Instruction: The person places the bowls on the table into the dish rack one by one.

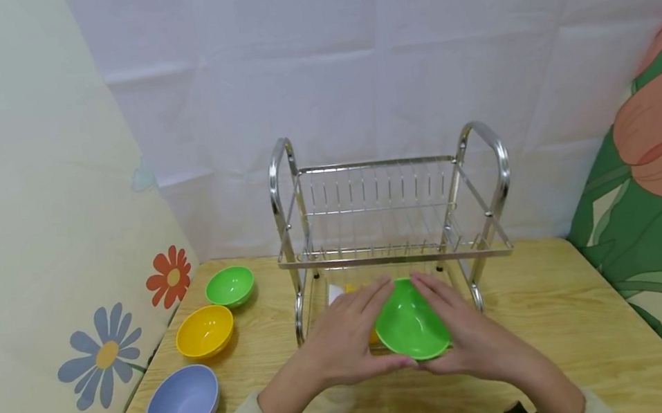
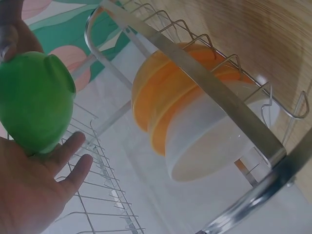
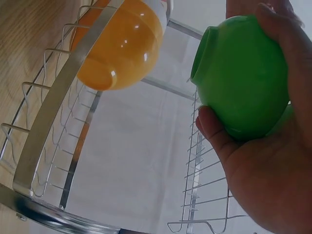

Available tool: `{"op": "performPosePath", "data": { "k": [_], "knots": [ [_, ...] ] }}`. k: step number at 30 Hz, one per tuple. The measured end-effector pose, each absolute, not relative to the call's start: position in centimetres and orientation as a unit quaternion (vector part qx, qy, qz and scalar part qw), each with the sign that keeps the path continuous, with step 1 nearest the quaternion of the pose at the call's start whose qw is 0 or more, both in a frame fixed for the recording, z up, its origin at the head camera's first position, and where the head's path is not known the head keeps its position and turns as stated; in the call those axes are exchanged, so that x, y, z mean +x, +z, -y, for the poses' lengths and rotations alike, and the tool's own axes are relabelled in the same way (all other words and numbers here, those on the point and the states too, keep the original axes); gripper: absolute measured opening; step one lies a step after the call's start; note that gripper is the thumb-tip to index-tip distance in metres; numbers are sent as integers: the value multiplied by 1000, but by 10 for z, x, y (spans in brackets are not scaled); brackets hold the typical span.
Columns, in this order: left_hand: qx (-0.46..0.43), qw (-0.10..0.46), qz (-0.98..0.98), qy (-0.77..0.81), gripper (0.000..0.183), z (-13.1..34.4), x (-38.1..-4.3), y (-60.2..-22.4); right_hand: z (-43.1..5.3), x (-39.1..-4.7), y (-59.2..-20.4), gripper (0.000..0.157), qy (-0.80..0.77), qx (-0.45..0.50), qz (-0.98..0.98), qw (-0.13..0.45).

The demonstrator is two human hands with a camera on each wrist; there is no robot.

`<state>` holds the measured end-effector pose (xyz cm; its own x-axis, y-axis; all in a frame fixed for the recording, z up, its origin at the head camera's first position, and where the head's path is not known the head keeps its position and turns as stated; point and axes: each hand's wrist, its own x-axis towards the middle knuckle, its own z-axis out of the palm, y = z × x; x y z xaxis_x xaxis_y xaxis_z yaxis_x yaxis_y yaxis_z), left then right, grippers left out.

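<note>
While both hands were taken up with a green bowl, the work looked roughly midway, judging by the layout. The bowl was held up in front of the wire rack, its hollow towards the wearer. Left hand: fingertips at the far rim, thumb at the near rim, bowl held between. Right hand: same grip, mirrored on the other side.

Done, as far as could be seen: two orange bowls and a white bowl stood tilted in a row on the rack's lower tier. Left over, apparently: a second green bowl, a yellow bowl and a blue bowl, lined up at the left of the table. No dishes seen on the upper tier.

Views compared: head view gave the waiting line of bowls, absent from both wrist views, but the hands covered most of the lower tier, leaving scraps of white and yellow. Left wrist view opened up that row, and showed two left fingers spread clear of the held bowl. Right wrist view gave the bowl's outside and foot ring, which the head view hid
</note>
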<state>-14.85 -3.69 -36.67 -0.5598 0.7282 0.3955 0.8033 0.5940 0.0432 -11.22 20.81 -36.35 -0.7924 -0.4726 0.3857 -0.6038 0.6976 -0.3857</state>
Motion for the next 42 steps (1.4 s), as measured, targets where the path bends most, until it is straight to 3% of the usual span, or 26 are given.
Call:
{"op": "performPosePath", "data": {
  "k": [14, 21, 25, 33, 42],
  "knots": [
    [-445, 106, 873, -171, 112, 35, -153, -364, -209, -109, -363, 118, 295, 294, 903, 102],
    [-407, 55, 882, -231, 111, 41, -155, -369, -222, -112, -364, 108, 365, 314, 873, 81],
    [-388, 55, 886, -249, 111, 44, -156, -370, -228, -117, -366, 96, 422, 314, 847, 77],
    [-384, 81, 884, -252, 114, 46, -155, -368, -221, -120, -370, 56, 545, 251, 795, 91],
    [-391, 100, 878, -257, 118, 43, -152, -371, -199, -120, -377, 41, 606, 208, 756, 131]
  ]
}}
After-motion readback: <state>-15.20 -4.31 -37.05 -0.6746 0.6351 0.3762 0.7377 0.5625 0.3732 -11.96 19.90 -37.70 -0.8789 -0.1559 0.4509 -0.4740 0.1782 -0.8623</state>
